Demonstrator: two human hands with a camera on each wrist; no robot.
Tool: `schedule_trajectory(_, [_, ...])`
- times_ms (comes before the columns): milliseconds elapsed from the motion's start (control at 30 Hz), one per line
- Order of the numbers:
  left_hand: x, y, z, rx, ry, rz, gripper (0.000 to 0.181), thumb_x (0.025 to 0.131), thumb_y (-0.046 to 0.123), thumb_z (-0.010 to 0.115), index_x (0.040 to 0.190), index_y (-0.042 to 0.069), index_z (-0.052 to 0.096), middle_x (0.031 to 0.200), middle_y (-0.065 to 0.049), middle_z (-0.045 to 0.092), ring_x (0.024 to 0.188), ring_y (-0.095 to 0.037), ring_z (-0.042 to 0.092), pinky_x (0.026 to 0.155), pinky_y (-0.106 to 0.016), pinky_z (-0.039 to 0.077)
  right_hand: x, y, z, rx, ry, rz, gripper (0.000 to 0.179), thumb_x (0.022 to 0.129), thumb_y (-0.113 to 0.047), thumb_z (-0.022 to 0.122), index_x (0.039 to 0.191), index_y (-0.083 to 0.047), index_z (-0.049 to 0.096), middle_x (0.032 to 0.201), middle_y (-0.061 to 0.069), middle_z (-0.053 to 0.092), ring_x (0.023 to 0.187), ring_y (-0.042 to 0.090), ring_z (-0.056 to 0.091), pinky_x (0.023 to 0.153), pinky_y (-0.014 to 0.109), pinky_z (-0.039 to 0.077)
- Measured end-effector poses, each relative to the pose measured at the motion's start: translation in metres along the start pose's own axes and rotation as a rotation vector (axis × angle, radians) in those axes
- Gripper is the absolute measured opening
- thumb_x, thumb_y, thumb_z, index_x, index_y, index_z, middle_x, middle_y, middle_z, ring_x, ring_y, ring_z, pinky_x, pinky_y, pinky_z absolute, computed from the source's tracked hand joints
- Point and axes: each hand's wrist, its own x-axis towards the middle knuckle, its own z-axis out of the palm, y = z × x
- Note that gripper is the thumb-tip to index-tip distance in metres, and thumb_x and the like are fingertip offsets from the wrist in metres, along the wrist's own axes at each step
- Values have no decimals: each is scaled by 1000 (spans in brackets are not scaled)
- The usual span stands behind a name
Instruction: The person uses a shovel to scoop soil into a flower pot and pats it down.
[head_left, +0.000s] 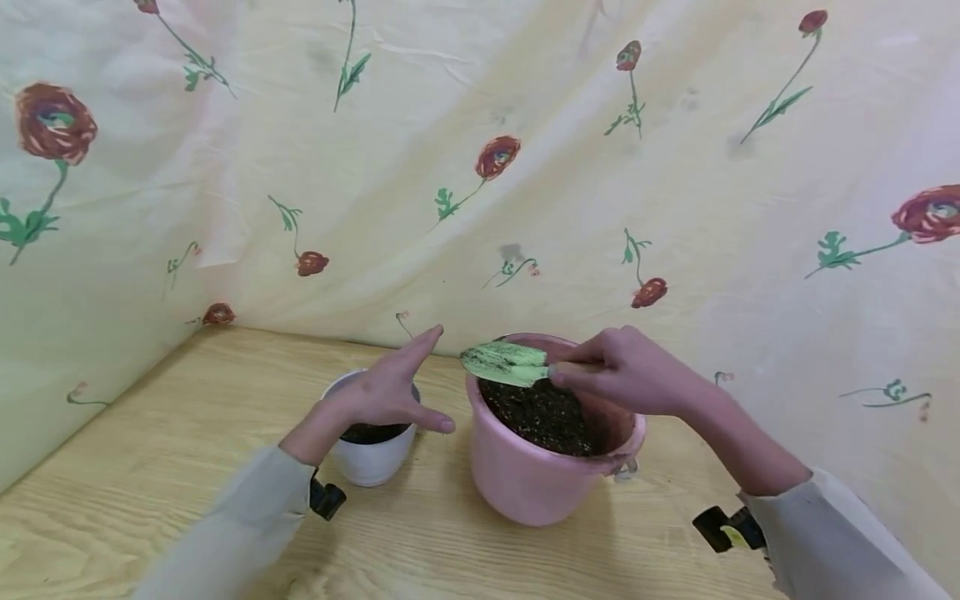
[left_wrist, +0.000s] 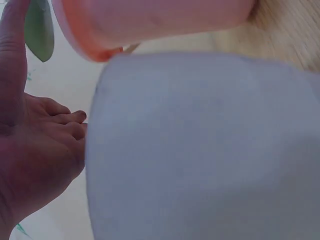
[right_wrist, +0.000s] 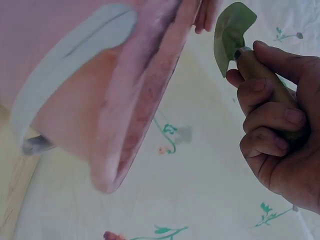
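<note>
My right hand (head_left: 626,375) grips the wooden handle of a garden trowel (head_left: 504,363) over a pink bucket (head_left: 525,475). Dark soil (head_left: 543,417) lies inside the bucket. Bits of soil cling to the trowel's pale green blade, which points left across the rim. In the right wrist view, the fingers wrap round the handle (right_wrist: 270,80). To the left, a small white pot (head_left: 369,464) also has dark soil in it. My left hand (head_left: 386,390) is over this pot, thumb spread from the fingers, holding nothing. In the left wrist view the pot's wall (left_wrist: 200,140) fills most of the picture.
Both containers stand on a light wood-grain tabletop (head_left: 420,542). Behind them hangs a cream cloth (head_left: 405,167) printed with red flowers, which also covers the left side. A pale handle (right_wrist: 75,65) is fixed to the bucket's side, seen from the right wrist.
</note>
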Motion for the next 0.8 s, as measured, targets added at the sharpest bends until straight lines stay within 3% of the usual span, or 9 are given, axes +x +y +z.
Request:
schedule_trajectory(200, [14,11,8,-7,-22,33,128,66,52,85,156,18,0,162,-3,2,147,-22,6,117,-47,16,-16,12,-1,22,-3,44,30,94,-36,63,109,-14,75,53,-11,48,46,2,23,46,24,30])
schedule_trajectory(400, [24,21,15,3,-36,61,128,66,57,82,156,20,-1,162,-1,2,147,-20,6,116,-45,16,-26,23,-4,-6,-10,83,27,92,-38,65,106,-19,76,52,-14,40,48,2,24,46,23,29])
schedule_trajectory(500, [29,26,18,-13,-43,58,129,66,60,81,156,20,-2,161,2,0,147,-18,6,116,-45,16,-30,29,-7,-18,-12,104,29,91,-40,65,105,-18,76,56,-14,53,47,2,29,47,23,33])
schedule_trajectory(600, [33,28,22,-32,-43,66,129,66,59,81,156,19,-3,161,0,1,146,-18,6,116,-44,16,-33,35,-9,-30,-7,113,31,90,-39,66,106,-15,76,74,-10,70,50,3,42,51,24,40])
schedule_trajectory(800, [40,26,30,-70,-46,80,133,64,56,84,155,14,-3,162,-3,3,146,-22,10,115,-45,18,-37,47,-11,-45,3,127,19,89,-36,69,95,-21,79,75,-9,71,51,3,45,50,24,40])
